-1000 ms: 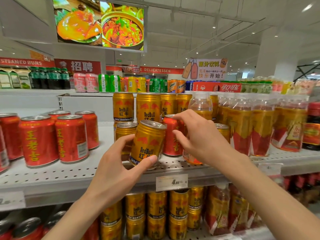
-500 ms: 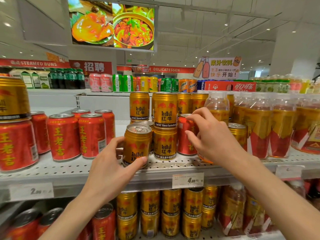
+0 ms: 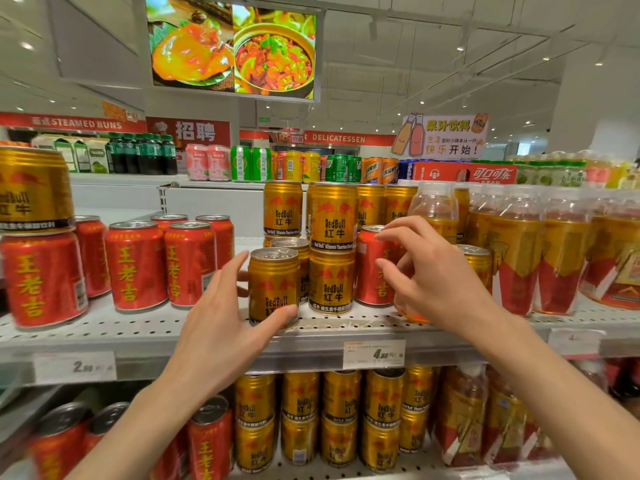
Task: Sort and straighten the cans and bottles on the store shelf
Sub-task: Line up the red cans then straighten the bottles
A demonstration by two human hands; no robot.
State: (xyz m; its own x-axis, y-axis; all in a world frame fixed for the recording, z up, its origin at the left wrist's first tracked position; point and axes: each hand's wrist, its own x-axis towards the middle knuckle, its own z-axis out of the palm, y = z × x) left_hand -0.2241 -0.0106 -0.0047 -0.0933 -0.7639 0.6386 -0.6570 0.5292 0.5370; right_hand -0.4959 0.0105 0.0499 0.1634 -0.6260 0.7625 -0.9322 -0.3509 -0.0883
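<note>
Upright near the front edge of the perforated shelf [image 3: 145, 327]: a gold Red Bull can [image 3: 273, 287], gripped by the left hand [image 3: 221, 327], thumb curled across its lower front, fingers [image 3: 231, 271] wrapped round its left side. Just behind and right of it, a two-high stack of gold cans [image 3: 331, 251]. Right of the stack, a lone red can [image 3: 372, 268] among the gold ones, with the right hand [image 3: 436, 275] hovering just in front of it, fingers loosely spread and grasping nothing (contact with the can not clear). Toward the shelf's left end, a group of red cans [image 3: 136, 265]; toward its right end, a row of amber bottles [image 3: 519, 251]. On the front edge, a price tag [image 3: 374, 353].
</note>
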